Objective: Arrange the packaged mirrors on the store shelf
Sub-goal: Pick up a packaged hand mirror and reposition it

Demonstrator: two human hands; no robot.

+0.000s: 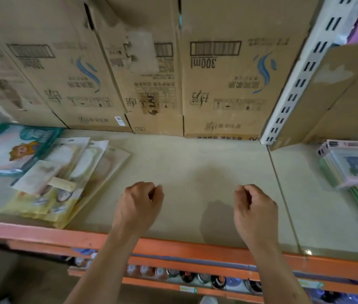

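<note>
A loose pile of flat packaged mirrors (68, 176) lies on the left part of the beige shelf board (195, 163), fanned out and overlapping. My left hand (139, 205) hovers over the shelf just right of the pile, fingers curled, holding nothing. My right hand (253, 208) hangs further right over bare shelf, also curled and empty. Neither hand touches a package.
Brown cartons (222, 84) line the back of the shelf. A teal printed pack (11, 148) lies at far left. A stack of pastel flat packs (356, 178) sits at right, past a white slotted upright (301, 80). The orange shelf edge (184, 249) runs along the front.
</note>
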